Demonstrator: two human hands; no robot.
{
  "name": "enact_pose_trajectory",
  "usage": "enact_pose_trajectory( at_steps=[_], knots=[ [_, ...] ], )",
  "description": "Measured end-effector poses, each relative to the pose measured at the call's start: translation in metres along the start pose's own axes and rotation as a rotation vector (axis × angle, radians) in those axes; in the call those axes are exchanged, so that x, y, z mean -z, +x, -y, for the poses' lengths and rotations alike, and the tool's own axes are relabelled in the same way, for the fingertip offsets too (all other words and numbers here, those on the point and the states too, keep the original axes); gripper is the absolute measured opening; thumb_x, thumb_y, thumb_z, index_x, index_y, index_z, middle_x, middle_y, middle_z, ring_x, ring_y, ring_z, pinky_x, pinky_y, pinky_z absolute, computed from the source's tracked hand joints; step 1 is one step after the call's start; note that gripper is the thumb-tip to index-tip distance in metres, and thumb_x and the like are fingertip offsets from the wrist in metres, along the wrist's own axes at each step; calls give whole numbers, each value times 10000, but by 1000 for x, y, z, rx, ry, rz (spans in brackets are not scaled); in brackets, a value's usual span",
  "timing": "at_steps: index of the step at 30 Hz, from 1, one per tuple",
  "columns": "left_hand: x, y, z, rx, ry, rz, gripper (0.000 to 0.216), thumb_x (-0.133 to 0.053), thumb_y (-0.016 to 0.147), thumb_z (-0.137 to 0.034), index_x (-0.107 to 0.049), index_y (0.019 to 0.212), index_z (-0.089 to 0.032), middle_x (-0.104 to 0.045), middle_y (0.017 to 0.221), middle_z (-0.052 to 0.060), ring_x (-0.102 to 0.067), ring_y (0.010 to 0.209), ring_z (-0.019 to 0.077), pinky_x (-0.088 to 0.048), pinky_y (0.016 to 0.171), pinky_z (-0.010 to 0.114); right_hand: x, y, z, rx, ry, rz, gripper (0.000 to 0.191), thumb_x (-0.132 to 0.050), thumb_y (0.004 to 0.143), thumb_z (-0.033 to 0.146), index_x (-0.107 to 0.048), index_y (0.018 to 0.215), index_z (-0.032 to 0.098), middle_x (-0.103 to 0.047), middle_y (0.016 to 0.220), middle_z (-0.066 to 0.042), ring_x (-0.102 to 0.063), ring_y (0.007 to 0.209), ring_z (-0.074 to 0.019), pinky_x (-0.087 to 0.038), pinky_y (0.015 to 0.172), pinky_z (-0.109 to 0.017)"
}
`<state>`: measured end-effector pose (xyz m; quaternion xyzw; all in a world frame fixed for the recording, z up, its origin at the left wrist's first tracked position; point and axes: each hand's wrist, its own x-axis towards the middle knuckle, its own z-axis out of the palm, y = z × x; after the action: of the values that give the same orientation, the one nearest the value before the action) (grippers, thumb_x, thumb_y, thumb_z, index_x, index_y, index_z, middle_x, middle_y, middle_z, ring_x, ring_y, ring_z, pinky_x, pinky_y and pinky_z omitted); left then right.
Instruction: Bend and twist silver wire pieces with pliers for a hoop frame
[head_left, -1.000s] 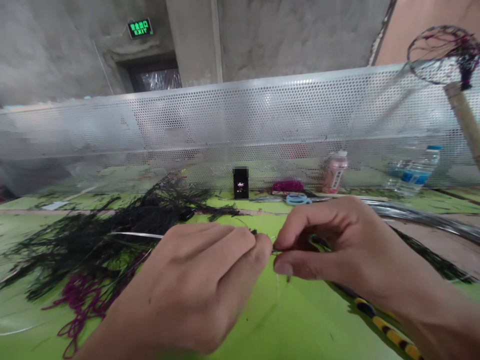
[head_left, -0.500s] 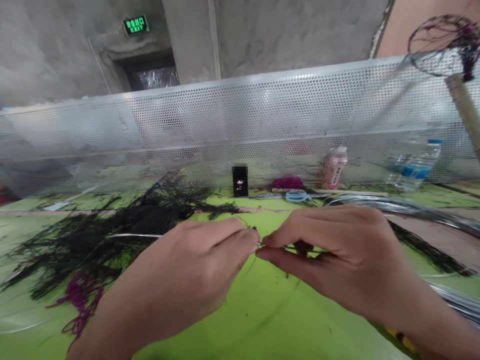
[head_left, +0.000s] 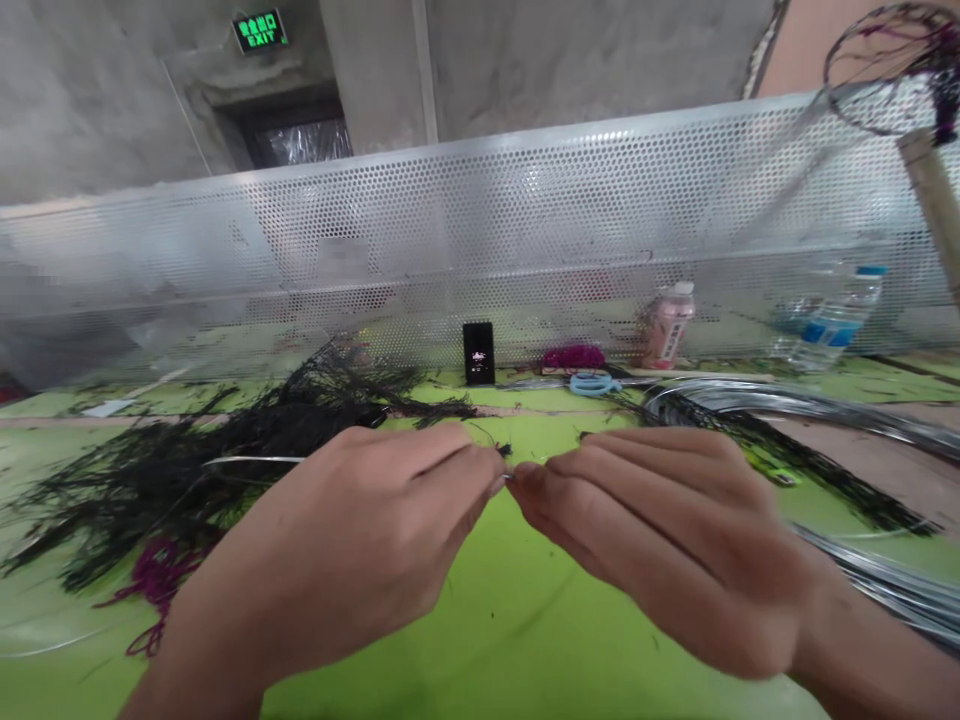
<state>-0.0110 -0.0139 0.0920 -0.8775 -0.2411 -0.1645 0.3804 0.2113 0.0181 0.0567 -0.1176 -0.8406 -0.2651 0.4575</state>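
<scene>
Over the green tabletop [head_left: 517, 640], my left hand [head_left: 375, 540] is closed in a pinch around a thin silvery wire [head_left: 255, 460], whose one end sticks out to the left behind the hand. My right hand [head_left: 675, 540] pinches the same wire just beside the left fingertips, its back turned up and hiding the rest of that side. Only a tiny bit of metal shows between the two hands. A small dark tuft sits just above the left fingertips.
Black stringy bundles [head_left: 225, 430] and purple yarn [head_left: 161, 575] lie at left. Coiled metal wire [head_left: 780, 395] is at right. Behind stand a phone [head_left: 478, 355], blue-handled scissors [head_left: 592, 384], a pink bottle [head_left: 670, 328] and a water bottle [head_left: 832, 330], before a perforated metal partition [head_left: 487, 230].
My right hand has rolled over, palm down, with its fingers folded together and covering the wire that showed through it before. The left hand keeps its pinch, slightly farther left in view.
</scene>
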Motion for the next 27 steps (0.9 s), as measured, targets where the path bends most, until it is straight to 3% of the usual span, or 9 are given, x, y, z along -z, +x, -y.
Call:
enact_pose_trajectory(
  at_steps=[2, 4, 8, 11, 14, 20, 27],
  knots=[
    [1, -1, -1, 29, -11, -38, 233, -473, 1011, -113, -687, 936, -166, -731, 873, 12, -622, 658, 155, -365, 481, 370, 0, 1, 0, 67, -23, -12, 364, -613, 899, 88, -601, 556, 211, -616, 579, -27, -566, 518, -176, -413, 460, -383],
    [3, -1, -2, 82, -13, -92, 206, -496, 1010, -126, -680, 944, -190, -735, 850, -7, -628, 637, 143, -386, 494, 357, 2, 2, -6, 25, 30, 19, 312, -624, 911, 100, -646, 617, 204, -631, 594, -10, -552, 505, -152, -420, 466, -364],
    [9, -2, 1, 299, -46, -240, 100, -615, 984, -195, -689, 1023, -251, -754, 866, -71, -684, 661, 103, -480, 574, 289, 13, 2, -25, -312, 332, 72, 91, -684, 952, 201, -715, 866, 199, -698, 714, 27, -594, 558, -88, -444, 500, -253],
    [16, -3, 3, 428, -70, -274, 174, -660, 956, -225, -716, 1096, -311, -757, 811, -106, -666, 602, 73, -450, 514, 254, 20, 0, -37, -475, 545, 97, 60, -683, 966, 236, -721, 928, 263, -686, 745, 53, -559, 559, -75, -397, 478, -220],
    [22, -3, 2, 442, -75, -249, 201, -644, 957, -219, -719, 1107, -330, -761, 792, -108, -638, 555, 62, -410, 480, 252, 18, -2, -39, -521, 717, 103, 67, -696, 951, 206, -718, 927, 265, -600, 663, 69, -445, 511, -56, -320, 446, -202],
    [22, 0, 0, 396, -91, -277, 102, -682, 964, -295, -711, 1062, -287, -767, 862, -89, -700, 675, 71, -473, 529, 235, 11, -4, -41, -543, 894, 136, 75, -693, 949, 177, -709, 964, 249, -489, 583, 95, -320, 457, -34, -229, 404, -190],
    [25, 2, 3, 488, -112, -338, 95, -676, 948, -265, -726, 867, -266, -742, 723, -86, -627, 544, 81, -447, 466, 257, 19, -9, -55, -541, 879, 222, 55, -730, 921, 226, -715, 972, 243, -646, 750, 35, -519, 553, -75, -398, 454, -194]
  ],
)
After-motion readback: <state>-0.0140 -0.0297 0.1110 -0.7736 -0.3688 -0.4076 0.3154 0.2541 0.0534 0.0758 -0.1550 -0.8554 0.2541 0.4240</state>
